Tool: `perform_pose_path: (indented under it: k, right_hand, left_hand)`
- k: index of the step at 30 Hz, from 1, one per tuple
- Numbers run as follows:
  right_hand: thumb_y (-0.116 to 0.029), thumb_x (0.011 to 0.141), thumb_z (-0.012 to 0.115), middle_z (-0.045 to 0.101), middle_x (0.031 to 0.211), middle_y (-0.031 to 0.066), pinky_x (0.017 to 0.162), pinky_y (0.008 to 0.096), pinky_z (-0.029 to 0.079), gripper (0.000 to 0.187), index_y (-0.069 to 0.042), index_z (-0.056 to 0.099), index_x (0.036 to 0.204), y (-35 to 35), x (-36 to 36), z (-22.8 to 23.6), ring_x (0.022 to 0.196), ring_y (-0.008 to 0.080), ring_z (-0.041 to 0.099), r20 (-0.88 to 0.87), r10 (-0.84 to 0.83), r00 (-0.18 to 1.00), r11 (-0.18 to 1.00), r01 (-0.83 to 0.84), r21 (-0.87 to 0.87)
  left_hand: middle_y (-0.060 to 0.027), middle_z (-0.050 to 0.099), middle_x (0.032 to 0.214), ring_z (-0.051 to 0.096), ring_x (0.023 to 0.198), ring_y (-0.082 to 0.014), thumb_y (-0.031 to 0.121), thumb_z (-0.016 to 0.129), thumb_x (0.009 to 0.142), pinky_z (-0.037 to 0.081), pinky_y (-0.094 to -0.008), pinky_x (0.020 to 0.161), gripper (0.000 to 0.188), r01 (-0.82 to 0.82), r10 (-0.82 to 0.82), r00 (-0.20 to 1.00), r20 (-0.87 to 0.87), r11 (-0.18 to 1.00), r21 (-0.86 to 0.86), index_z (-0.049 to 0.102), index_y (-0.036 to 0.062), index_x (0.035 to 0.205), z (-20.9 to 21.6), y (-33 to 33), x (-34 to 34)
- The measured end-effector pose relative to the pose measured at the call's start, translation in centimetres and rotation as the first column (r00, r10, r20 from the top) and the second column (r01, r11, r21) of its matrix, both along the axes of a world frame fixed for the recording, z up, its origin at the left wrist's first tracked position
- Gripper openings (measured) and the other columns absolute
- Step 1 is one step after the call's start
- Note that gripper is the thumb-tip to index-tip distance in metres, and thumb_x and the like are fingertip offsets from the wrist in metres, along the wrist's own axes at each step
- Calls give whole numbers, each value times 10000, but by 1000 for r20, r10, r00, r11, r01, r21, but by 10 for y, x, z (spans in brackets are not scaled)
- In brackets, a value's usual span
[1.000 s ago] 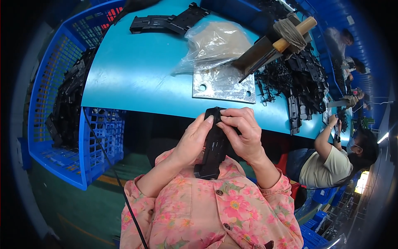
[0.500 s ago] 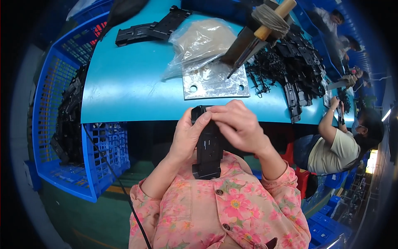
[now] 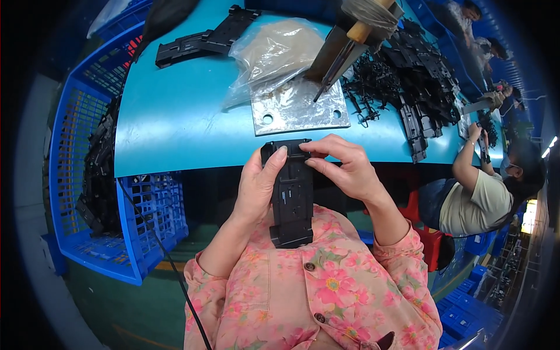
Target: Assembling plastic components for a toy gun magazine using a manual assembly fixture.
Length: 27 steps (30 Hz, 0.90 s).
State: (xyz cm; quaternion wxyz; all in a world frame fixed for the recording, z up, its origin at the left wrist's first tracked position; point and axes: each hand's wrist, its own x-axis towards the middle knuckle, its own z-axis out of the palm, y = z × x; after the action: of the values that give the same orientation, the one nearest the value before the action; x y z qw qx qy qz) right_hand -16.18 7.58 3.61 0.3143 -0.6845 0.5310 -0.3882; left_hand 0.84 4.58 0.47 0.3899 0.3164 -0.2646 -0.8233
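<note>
A long black moulded plastic part is held upright in front of my chest, its lower end close to my shirt. Wrapped round its upper left side is my left hand, with the thumb pressed on its face. My right hand pinches at the part's upper right corner with thumb and index finger. Whether a small piece sits between those fingertips cannot be made out. Just beyond the part, a metal plate with holes near its front corners lies at the table's edge.
On the blue-green table are a clear plastic bag, a wooden-handled tool in a holder, and piles of black parts at right. A blue crate with black parts stands left. A co-worker sits at right.
The black part has turned to show more of its face, and its upper end is more exposed. My right fingers have shifted from its top middle to the upper right corner.
</note>
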Motion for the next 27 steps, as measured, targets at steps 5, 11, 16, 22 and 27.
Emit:
perform_pose_path:
  k: [5, 11, 16, 22, 27]
  right_hand:
    - [9, 725, 621, 598, 822, 84, 644, 265, 453, 235, -12, 612, 959, -6, -3, 4, 723, 174, 562, -30, 67, 997, 998, -66, 16]
    - [5, 712, 623, 587, 801, 85, 642, 286, 455, 182, -12, 597, 892, -12, -3, 10, 748, 210, 561, -196, 122, 973, 988, -138, -72]
    - [18, 677, 643, 574, 825, 90, 646, 295, 456, 203, -11, 595, 872, -11, 0, 5, 769, 228, 557, -279, 100, 955, 972, -154, -180]
    - [76, 633, 654, 587, 865, 109, 657, 288, 472, 228, 7, 611, 846, 8, 12, -14, 764, 226, 579, -140, -111, 984, 916, 47, -398]
    - [84, 641, 648, 595, 851, 109, 647, 268, 478, 206, 12, 620, 833, 9, 13, -16, 761, 210, 588, -83, -108, 991, 921, 68, -385]
  left_hand:
    - [-34, 565, 859, 553, 709, -69, 229, 525, 865, 478, -212, 620, 253, 16, -15, 1000, -14, 1000, 26, 484, 17, 997, 1, -1, 0]
    - [-36, 555, 895, 550, 747, -71, 211, 518, 868, 477, -211, 644, 253, 16, -16, 1000, -23, 1000, 22, 471, 21, 1027, 1, -2, 0]
    - [-36, 553, 913, 546, 772, -74, 204, 517, 868, 471, -214, 671, 261, -9, 9, 1000, 4, 1000, -16, 468, 16, 1042, -1, -1, 1]
    - [-41, 557, 935, 536, 793, -68, 203, 524, 865, 457, -214, 694, 279, -45, 48, 998, 27, 995, -90, 468, -5, 1042, -1, 5, 3]
    - [-36, 562, 896, 526, 778, -56, 226, 530, 863, 447, -205, 681, 284, -26, 37, 995, 89, 992, -126, 477, -8, 1014, 0, 6, 4]
